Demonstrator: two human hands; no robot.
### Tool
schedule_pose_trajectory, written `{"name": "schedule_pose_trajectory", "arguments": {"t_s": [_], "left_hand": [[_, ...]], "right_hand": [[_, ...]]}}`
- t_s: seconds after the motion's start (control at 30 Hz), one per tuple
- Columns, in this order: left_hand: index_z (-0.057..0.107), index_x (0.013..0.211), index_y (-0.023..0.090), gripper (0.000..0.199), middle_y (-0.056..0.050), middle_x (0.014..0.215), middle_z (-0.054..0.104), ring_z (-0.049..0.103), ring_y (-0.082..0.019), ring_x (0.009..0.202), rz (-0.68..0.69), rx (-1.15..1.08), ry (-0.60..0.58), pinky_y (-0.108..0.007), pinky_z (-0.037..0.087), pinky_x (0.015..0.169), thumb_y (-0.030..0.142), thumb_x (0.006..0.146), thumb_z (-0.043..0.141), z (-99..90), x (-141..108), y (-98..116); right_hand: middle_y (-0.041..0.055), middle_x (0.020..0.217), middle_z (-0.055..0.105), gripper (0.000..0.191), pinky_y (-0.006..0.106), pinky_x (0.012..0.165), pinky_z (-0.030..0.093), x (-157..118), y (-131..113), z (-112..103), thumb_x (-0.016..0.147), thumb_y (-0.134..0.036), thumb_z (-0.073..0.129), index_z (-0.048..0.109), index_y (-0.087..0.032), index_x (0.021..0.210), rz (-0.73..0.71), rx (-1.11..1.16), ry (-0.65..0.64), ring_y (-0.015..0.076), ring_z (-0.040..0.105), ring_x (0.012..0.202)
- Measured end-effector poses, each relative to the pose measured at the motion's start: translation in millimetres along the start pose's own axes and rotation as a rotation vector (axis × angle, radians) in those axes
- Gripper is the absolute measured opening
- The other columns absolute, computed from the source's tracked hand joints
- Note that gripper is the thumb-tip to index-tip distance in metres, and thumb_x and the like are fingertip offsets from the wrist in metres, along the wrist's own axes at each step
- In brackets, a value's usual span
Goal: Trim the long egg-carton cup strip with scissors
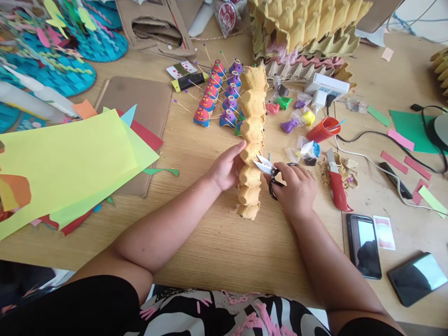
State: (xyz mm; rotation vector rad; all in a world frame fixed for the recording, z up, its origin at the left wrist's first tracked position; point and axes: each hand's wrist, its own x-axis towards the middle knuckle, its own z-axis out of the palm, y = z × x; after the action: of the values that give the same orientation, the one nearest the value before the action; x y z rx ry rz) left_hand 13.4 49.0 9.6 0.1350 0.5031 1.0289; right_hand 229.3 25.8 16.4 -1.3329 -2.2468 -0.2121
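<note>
A long strip of yellow egg carton runs away from me over the middle of the wooden table. My left hand grips its left side, thumb on top, the other fingers partly hidden behind it. In my right hand are black-handled scissors, their blades parted and the tips at the strip's right edge. Just left of the strip's far half stand two rows of small painted cones, red and blue ones and purple ones, with pins stuck in them.
Coloured paper sheets lie over cardboard at left. Egg trays are stacked at the back. Right of the strip are a red cup, a red-handled knife, a power adapter with cables and a phone.
</note>
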Motion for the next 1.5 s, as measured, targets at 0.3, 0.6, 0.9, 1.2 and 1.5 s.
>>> {"name": "schedule_pose_trajectory", "arguments": {"t_s": [0.3, 0.6, 0.9, 1.2, 1.5], "left_hand": [[0.079, 0.097, 0.019, 0.027, -0.007, 0.084, 0.082, 0.081, -0.027, 0.077, 0.054, 0.110, -0.042, -0.032, 0.059, 0.061, 0.044, 0.093, 0.069, 4.2, -2.7, -0.6], [0.076, 0.095, 0.018, 0.025, -0.005, 0.080, 0.081, 0.078, -0.023, 0.066, 0.034, 0.085, -0.055, -0.030, 0.059, 0.058, 0.041, 0.093, 0.069, 2.8, -4.2, 0.3], [0.077, 0.094, 0.019, 0.021, -0.005, 0.078, 0.081, 0.082, -0.027, 0.078, 0.048, 0.025, -0.008, -0.033, 0.063, 0.067, 0.035, 0.095, 0.065, 5.8, -3.3, 0.0], [0.078, 0.098, 0.019, 0.021, -0.005, 0.081, 0.082, 0.082, -0.028, 0.084, 0.060, 0.037, -0.005, -0.037, 0.065, 0.074, 0.035, 0.095, 0.065, 4.4, -3.0, 0.1], [0.077, 0.100, 0.020, 0.025, -0.006, 0.078, 0.081, 0.082, -0.030, 0.076, 0.014, -0.029, -0.015, -0.039, 0.065, 0.069, 0.042, 0.093, 0.068, 0.7, -3.2, 1.1]], "right_hand": [[0.0020, 0.077, 0.070, 0.023, 0.035, 0.073, 0.035, -1.7, 2.4, 2.0, 0.096, -0.041, 0.068, 0.075, -0.025, 0.111, 0.019, -0.077, -0.002, 0.0225, 0.065, 0.082], [0.0009, 0.072, 0.068, 0.026, 0.034, 0.072, 0.035, 1.1, 3.3, 2.6, 0.095, -0.046, 0.068, 0.075, -0.025, 0.107, 0.108, -0.079, 0.018, 0.0210, 0.064, 0.074], [0.0013, 0.075, 0.070, 0.022, 0.035, 0.074, 0.034, -1.0, -1.6, -2.1, 0.091, -0.029, 0.066, 0.075, -0.025, 0.112, 0.001, -0.132, 0.016, 0.0222, 0.066, 0.081], [0.0002, 0.076, 0.069, 0.025, 0.036, 0.074, 0.033, 0.0, -0.6, -3.5, 0.090, -0.024, 0.066, 0.074, -0.025, 0.114, 0.006, -0.183, 0.035, 0.0214, 0.065, 0.078], [0.0008, 0.075, 0.070, 0.022, 0.034, 0.073, 0.035, -0.1, 5.1, 1.4, 0.092, -0.033, 0.066, 0.075, -0.024, 0.110, 0.099, -0.112, 0.038, 0.0211, 0.065, 0.076]]}}
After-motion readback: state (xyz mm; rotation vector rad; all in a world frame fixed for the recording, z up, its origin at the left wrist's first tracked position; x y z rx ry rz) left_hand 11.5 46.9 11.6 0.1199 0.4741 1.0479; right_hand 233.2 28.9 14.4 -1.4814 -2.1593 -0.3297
